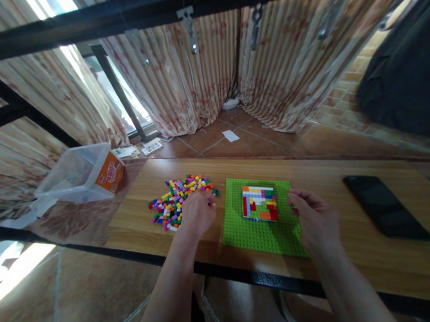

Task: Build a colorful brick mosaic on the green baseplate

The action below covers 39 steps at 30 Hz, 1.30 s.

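My left hand is at the right side of a pile of small, many-coloured building bricks, its fingers curled in. Whatever it may grip is hidden. Over the right edge of a green studded baseplate hovers my right hand, thumb and fingertips pinched together; anything between them is too small to make out. Near the plate's middle stands a low square build of red, white, yellow, blue, green and orange bricks, with an uneven top. Neither hand touches it.
A black phone lies on the right of the wooden table. Beyond the left end, a clear plastic bin with an orange label stands on the floor. A black metal bar crosses overhead, in front of curtains.
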### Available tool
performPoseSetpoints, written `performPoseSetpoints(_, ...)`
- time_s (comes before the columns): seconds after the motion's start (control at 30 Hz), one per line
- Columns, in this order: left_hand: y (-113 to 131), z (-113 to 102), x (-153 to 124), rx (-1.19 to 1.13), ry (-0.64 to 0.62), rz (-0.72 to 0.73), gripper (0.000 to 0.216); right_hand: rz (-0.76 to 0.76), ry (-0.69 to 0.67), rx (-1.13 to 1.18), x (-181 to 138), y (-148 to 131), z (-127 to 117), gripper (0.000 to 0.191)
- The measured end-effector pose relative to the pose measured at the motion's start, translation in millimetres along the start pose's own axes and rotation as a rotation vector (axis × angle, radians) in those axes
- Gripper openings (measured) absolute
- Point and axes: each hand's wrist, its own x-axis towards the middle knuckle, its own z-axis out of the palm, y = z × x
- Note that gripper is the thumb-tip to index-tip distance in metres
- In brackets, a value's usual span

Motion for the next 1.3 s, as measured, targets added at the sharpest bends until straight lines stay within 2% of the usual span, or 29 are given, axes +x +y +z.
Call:
performPoseSetpoints(0.17, -1, 2, -2, 0.065, 0.012, 0.028, 0.019, -0.020, -0.023, -0.024, 1, 3, 1, 0.021)
performPoseSetpoints(0.27, 0, 3, 0, -0.033, 0.045, 0.050, 0.018, -0.087, -0.019, -0.086, 0, 2, 1, 0.021)
performPoseSetpoints(0.33, 4, 3, 1, -0.228, 0.072, 0.054, 0.016, -0.172, -0.010, -0.179, -3, 0, 2, 0.021)
performPoseSetpoints(0.43, 17, 5, 1, -0.651, 0.059, 0.061, 0.010, -0.393, -0.065, -0.312, -12, -5, 4, 0.018)
performPoseSetpoints(0.53, 34, 12, -3, -0.998, -0.046, 0.086, 0.008, -0.634, -0.248, -0.368, -25, -10, 9, 0.014)
performPoseSetpoints(0.67, 49, 19, -7, -1.190, -0.170, 0.086, 0.014, -0.808, -0.459, -0.377, -37, -12, 14, 0.020)
performPoseSetpoints(0.9, 56, 17, -9, -1.117, -0.183, 0.190, 0.015, -0.835, -0.476, -0.402, -36, -9, 13, 0.024)
performPoseSetpoints(1.13, 60, 14, -15, -0.937, -0.096, 0.244, 0.035, -0.817, -0.560, -0.412, -36, -12, 10, 0.025)
performPoseSetpoints(1.3, 61, 18, -16, -0.863, -0.035, 0.291, 0.040, -0.781, -0.533, -0.413, -36, -14, 10, 0.021)
